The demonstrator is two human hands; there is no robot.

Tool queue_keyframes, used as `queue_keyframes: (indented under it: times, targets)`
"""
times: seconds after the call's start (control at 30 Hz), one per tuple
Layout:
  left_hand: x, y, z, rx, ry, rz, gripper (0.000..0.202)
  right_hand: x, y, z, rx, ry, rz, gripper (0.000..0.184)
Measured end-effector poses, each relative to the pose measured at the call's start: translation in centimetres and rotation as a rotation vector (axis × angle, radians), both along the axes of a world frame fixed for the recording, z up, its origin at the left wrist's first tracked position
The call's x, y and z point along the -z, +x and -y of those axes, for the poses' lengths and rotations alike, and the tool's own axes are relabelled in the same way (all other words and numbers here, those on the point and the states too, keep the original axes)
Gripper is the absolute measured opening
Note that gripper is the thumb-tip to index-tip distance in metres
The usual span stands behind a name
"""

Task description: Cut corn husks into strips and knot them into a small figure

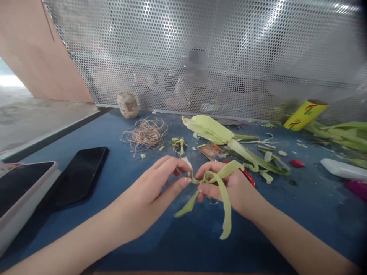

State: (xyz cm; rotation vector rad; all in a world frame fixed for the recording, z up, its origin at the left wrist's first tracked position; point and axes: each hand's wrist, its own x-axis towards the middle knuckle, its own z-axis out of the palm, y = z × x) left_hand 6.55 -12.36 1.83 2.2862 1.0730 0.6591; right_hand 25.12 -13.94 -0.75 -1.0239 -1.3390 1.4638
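Between the thumb and fingers of my right hand (233, 185) is the knotted middle of some pale green corn husk strips (226, 217). Loose ends curl over those fingers and hang toward the table. My left hand (151, 194) pinches a narrow end of the same husk just to the left, its fingertips close to the right hand's. Behind my right hand shows a red curved handle (249, 178), mostly hidden. Beyond the hands lies a larger piece of corn husk (210, 129) with long trailing strips. A small knotted bit of husk (180, 144) sits past my left fingertips.
A tangle of brown twine (146, 133) and a wrapped roll (128, 105) are at the back left. Two phones (83, 172) lie left. A yellow tube (305, 114), more husks (344, 133) and a white object (338, 168) are right. Perforated metal (160, 46) borders the far edge.
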Motion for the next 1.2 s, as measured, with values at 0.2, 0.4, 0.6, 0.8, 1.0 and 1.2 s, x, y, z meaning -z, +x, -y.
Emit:
queue_keyframes:
  times: [0.2, 0.4, 0.6, 0.8, 1.0, 1.2]
  targets:
    - [1.2, 0.1, -0.4, 0.026, 0.201, -0.016, 0.012, 0.0, 0.0, 0.3, -0.005, 0.075, 0.134, 0.015]
    - [0.0, 0.0, -0.4, 0.155, 0.114, -0.135, 0.021, 0.1, -0.1, 0.3, 0.055, 0.087, 0.23, 0.013]
    - [0.0, -0.2, -0.1, 0.077, 0.22, -0.049, 0.015, 0.3, -0.4, 0.0, -0.037, -0.003, 0.225, 0.013]
    - [0.8, 0.5, -0.4, 0.165, 0.279, 0.051, 0.021, 0.4, -1.2, 0.6, -0.197, -0.036, 0.194, 0.018]
    - [1.4, 1.3, -0.5, 0.082, 0.163, 0.268, 0.012, 0.5, -1.1, 0.7, -0.186, -0.115, 0.109, 0.024]
    - [1.2, 1.7, -0.2, -0.149, 0.117, 0.334, 0.018, 0.8, -0.8, 0.7, -0.162, -0.054, 0.134, 0.016]
